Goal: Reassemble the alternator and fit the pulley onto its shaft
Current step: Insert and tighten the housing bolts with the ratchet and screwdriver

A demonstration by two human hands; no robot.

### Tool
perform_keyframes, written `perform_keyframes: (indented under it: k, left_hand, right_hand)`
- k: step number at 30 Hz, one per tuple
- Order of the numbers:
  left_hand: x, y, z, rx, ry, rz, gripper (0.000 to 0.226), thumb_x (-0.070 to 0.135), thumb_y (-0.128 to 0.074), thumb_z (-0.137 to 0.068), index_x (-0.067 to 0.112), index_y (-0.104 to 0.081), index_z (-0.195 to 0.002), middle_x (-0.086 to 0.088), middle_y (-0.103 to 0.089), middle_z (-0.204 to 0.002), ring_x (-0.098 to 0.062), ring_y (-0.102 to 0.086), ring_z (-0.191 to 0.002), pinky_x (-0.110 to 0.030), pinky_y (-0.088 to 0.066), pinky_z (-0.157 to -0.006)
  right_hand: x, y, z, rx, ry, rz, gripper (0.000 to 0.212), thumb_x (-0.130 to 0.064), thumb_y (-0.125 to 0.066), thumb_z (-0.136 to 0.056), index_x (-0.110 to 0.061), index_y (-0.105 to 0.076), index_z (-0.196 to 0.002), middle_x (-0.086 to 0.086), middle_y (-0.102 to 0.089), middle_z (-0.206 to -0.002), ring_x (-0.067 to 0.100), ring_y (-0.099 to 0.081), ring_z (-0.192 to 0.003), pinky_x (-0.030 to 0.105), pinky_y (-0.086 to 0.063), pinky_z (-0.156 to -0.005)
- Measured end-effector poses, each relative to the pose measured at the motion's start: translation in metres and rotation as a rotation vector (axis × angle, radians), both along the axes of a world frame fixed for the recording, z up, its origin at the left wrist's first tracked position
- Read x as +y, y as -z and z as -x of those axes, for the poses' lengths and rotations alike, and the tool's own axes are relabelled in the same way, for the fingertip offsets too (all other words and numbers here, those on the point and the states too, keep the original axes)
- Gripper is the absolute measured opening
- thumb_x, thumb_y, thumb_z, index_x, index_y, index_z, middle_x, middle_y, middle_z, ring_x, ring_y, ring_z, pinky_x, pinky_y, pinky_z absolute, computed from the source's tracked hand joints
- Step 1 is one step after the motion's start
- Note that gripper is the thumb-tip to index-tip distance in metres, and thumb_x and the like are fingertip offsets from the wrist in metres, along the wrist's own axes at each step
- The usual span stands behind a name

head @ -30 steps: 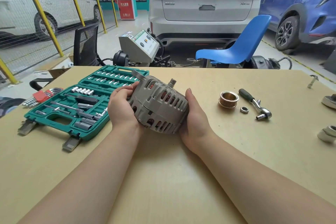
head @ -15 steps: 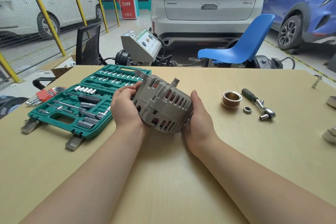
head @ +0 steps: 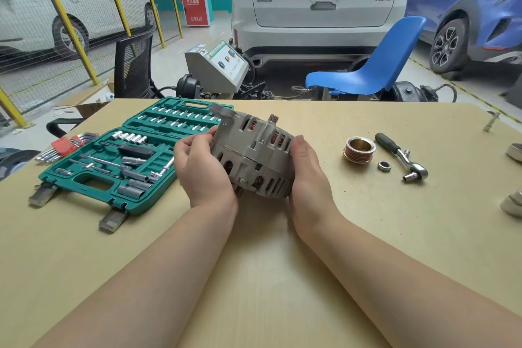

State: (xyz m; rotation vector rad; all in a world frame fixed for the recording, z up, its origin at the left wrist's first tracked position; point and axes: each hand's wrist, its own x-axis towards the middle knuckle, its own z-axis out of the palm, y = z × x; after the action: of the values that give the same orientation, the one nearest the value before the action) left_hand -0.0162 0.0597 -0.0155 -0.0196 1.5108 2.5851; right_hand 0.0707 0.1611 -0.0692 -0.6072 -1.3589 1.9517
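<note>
Left hand [head: 202,169], fingers curled round one flank; right hand [head: 308,175], fingers wrapped behind the other: both grip the grey ribbed cast-metal alternator [head: 251,155], slotted, copper windings showing, threaded shaft [head: 272,118] tilted toward 12 o'clock, held at the middle of the tan fibreboard table [head: 268,277]. At 3 o'clock lie the brass-coloured grooved pulley [head: 359,149], small steel hex nut [head: 384,166] and black-handled chrome ratchet [head: 402,157], apart. At 9 o'clock, open green plastic socket case [head: 118,161]. Forearms converge from 6 o'clock.
</note>
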Motion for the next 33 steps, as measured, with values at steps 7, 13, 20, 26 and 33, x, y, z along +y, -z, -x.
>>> perform_keyframes:
  k: [7, 13, 20, 26, 33]
  left_hand:
    - [0.000, -0.002, -0.005, 0.205, 0.023, 0.037, 0.009, 0.020, -0.061, -0.092, 0.011, -0.059, -0.089, 0.011, -0.057, -0.064, -0.006, -0.054, -0.059, -0.020, -0.046, -0.052]
    - [0.001, -0.002, -0.008, 0.248, 0.075, 0.042, 0.007, 0.025, -0.065, -0.082, 0.027, -0.062, -0.088, 0.000, -0.057, -0.091, -0.020, -0.054, -0.082, -0.036, -0.048, -0.072]
    - [-0.004, -0.003, 0.003, 0.220, 0.040, -0.006, 0.014, 0.022, -0.059, -0.077, 0.015, -0.066, -0.088, 0.000, -0.067, -0.088, -0.014, -0.061, -0.081, -0.029, -0.050, -0.072]
    - [-0.017, -0.018, 0.030, 0.089, 0.219, -0.009, 0.016, 0.033, -0.065, -0.075, 0.023, -0.076, -0.069, -0.006, -0.075, -0.079, -0.022, -0.069, -0.067, -0.029, -0.051, -0.058]
    - [-0.023, -0.017, 0.041, 0.174, 0.525, -0.003, 0.016, 0.032, -0.067, -0.089, 0.024, -0.082, -0.086, 0.000, -0.077, -0.105, -0.016, -0.074, -0.088, -0.037, -0.053, -0.072]
  right_hand:
    - [0.019, -0.013, -0.003, 0.057, -0.077, 0.050, 0.076, -0.080, -0.061, -0.081, -0.026, -0.067, -0.135, 0.007, -0.072, -0.133, 0.031, -0.068, -0.124, 0.058, -0.049, -0.110]
    - [0.027, -0.018, -0.003, 0.068, -0.184, 0.136, 0.072, -0.066, -0.049, -0.094, -0.016, -0.057, -0.145, 0.017, -0.070, -0.134, 0.037, -0.067, -0.125, 0.059, -0.045, -0.114]
    - [0.022, -0.014, -0.006, 0.048, -0.158, 0.051, 0.062, -0.064, -0.049, -0.101, -0.021, -0.058, -0.145, 0.013, -0.067, -0.139, 0.035, -0.064, -0.129, 0.060, -0.046, -0.113]
    - [0.012, -0.012, -0.013, -0.031, -0.065, -0.081, 0.062, -0.072, -0.051, -0.090, -0.034, -0.058, -0.138, -0.004, -0.068, -0.135, 0.022, -0.062, -0.130, 0.056, -0.049, -0.111]
    - [0.004, -0.018, -0.021, -0.103, -0.091, -0.183, 0.086, -0.078, -0.044, -0.086, -0.032, -0.036, -0.158, -0.008, -0.049, -0.157, 0.015, -0.047, -0.144, 0.050, -0.036, -0.122]
